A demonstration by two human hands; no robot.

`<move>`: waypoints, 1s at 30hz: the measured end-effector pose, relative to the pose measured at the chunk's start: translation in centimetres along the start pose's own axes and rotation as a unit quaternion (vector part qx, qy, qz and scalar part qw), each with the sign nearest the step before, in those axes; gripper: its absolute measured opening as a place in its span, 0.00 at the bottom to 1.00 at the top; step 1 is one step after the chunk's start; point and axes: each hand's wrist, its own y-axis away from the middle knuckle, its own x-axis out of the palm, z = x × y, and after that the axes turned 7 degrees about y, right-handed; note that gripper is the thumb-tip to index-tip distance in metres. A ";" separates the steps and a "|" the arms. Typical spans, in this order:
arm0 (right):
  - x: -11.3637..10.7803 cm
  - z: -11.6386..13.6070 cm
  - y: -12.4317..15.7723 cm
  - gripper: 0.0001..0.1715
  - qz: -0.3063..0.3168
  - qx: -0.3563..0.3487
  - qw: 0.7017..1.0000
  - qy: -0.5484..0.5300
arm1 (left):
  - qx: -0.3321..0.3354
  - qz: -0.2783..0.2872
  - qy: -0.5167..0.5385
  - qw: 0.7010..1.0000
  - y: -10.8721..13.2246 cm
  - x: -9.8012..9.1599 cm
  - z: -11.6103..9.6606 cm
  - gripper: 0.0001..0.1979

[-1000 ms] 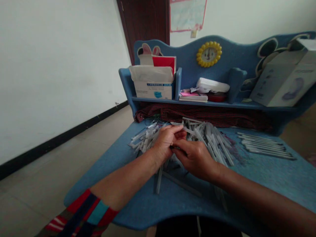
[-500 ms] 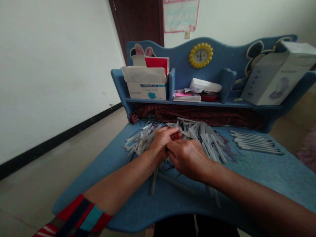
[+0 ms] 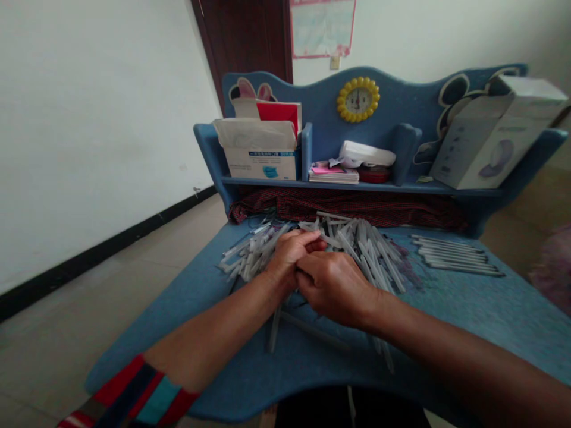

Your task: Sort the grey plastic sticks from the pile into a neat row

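My left hand [image 3: 292, 252] and my right hand [image 3: 336, 285] are pressed together over the middle of a blue desk [image 3: 214, 333]. Both are closed, the left with its thumb laid along the curled fingers, the right in a fist against the left palm. Whatever sits between them is hidden. Around and behind them spreads a pile of translucent pen barrels [image 3: 372, 252], with more white and clear tubes [image 3: 250, 255] on the left side. One barrel [image 3: 274, 330] pokes out below my left wrist, and another [image 3: 316, 331] lies flat nearer the front edge.
Several pens [image 3: 455, 255] lie side by side at the right. Behind the pile runs a bunched dark red checked cloth [image 3: 348, 208] under a blue shelf. The shelf carries a mask box [image 3: 261, 163], papers [image 3: 334, 173], a white case [image 3: 369, 153] and a large white carton [image 3: 495, 137].
The whole view has shifted slightly, so everything appears a little further left. My hands keep nearly the same closed pose against each other.
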 end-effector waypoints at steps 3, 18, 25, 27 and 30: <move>-0.2 0.0 -0.2 0.13 0.010 0.013 0.999 -0.050 | -0.002 0.005 -0.002 1.000 0.1 0.0 -0.1 0.11; 0.8 -1.0 0.7 0.12 -0.095 -0.068 0.987 -0.112 | 0.002 0.034 0.056 0.998 -0.1 -0.5 0.0 0.08; -1.2 -2.9 0.6 0.11 -0.183 0.006 0.965 -0.189 | 0.015 0.082 0.068 0.994 -1.0 -1.5 -0.6 0.06; -1.6 -3.5 0.5 0.10 -0.204 0.031 0.957 -0.201 | 0.009 0.071 0.072 0.995 -1.1 -1.7 -1.0 0.05; -1.8 -4.2 0.4 0.07 -0.206 0.064 0.953 -0.215 | 0.002 0.060 0.084 0.995 -1.2 -1.8 -1.5 0.05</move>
